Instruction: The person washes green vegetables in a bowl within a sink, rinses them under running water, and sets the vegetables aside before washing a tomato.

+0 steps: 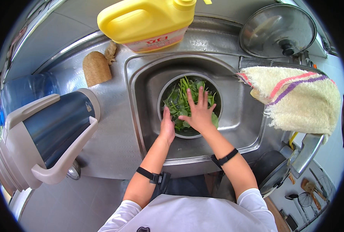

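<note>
Leafy green vegetables (185,87) lie in water inside a round metal basin (161,100), which stands in a stainless steel sink (233,110). My right hand (200,111) is spread flat over the greens, palm down, fingers apart, grasping nothing. At the basin's lower left rim is my left hand (168,127), upright on edge with one digit pointing up beside the leaves. Its other fingers are mostly hidden, so whether it grips the rim cannot be told.
A yellow detergent jug (148,26) stands behind the sink. On the left counter are a brown scouring pad (96,68) and a large vacuum flask (61,124). To the right hang a cream towel (302,98) and, beyond, a glass pot lid (276,32); a cleaver (308,153) shows below the towel.
</note>
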`<state>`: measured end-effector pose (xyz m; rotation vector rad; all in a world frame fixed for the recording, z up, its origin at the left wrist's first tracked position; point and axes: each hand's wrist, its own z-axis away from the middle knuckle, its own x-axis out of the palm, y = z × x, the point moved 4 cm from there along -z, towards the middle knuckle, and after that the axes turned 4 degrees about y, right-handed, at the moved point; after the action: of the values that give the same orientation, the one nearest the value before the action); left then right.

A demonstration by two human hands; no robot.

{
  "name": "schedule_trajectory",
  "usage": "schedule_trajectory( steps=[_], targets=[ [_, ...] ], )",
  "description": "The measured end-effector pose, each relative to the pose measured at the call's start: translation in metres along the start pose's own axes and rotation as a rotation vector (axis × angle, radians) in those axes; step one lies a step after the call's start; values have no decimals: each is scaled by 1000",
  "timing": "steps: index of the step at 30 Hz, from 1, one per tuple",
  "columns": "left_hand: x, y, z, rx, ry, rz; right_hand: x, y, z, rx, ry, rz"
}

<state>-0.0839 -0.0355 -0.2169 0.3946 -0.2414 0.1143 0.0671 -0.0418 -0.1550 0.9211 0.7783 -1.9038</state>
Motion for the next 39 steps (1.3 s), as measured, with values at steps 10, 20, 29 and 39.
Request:
schedule_trajectory(
  steps=[10,20,29,39],
  targets=[
    [-17,-6,-17,-24,-21,-70,65,-12,-28,-20,31,-20],
    [3,6,2,-33,-25,-108,-48,0,15,-149,3,-572],
    [4,4,-1,-67,36,-25,-13,-1,11,-305,183,-380],
    [13,11,8,-21,99,-197,18,39,29,206,188,-253]
  ],
)
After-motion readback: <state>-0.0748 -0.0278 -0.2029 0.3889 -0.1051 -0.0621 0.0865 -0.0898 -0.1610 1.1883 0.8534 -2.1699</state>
